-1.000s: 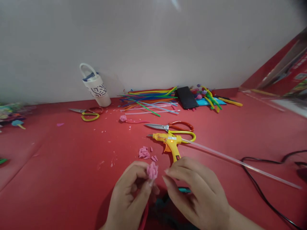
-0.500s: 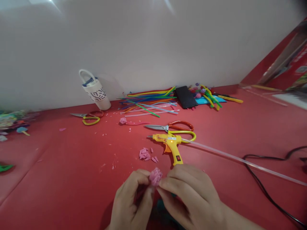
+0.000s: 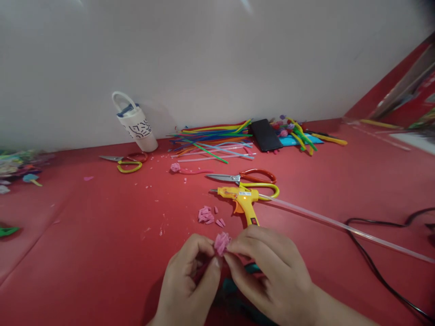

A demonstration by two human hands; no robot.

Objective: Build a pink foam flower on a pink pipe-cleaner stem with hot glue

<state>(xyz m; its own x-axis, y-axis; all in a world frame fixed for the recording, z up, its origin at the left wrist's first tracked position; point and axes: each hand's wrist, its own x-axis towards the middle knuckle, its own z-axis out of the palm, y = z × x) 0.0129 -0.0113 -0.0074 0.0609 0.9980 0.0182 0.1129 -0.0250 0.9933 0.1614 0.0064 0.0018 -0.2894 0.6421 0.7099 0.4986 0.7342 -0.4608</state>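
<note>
Between my two hands is a pink flower head [image 3: 222, 243] built from small pointed pieces. My left hand [image 3: 190, 280] is closed, its thumb and index finger pinching the flower from the left and below. My right hand [image 3: 272, 271] is closed too, with thumb and index fingertips pressed to the flower's right side. Just beyond lies a small heap of cut pink pieces [image 3: 205, 215]. A yellow hot glue gun [image 3: 239, 194] rests past my right hand, a clear glue stick [image 3: 316, 219] running out of its back. Scissors [image 3: 241, 176] lie against the gun.
Farther back are a pink flower on a stem [image 3: 175, 167], a bundle of coloured pipe cleaners [image 3: 210, 136], a black phone [image 3: 266, 135], a white tumbler [image 3: 139, 129] and second scissors [image 3: 127, 163]. A black cable [image 3: 367, 258] curves across the right of the red table [image 3: 102, 253].
My right hand's fingertips, apart from the flower at first, have come onto its right side. The flower has shifted slightly right. My left hand keeps its pinch.
</note>
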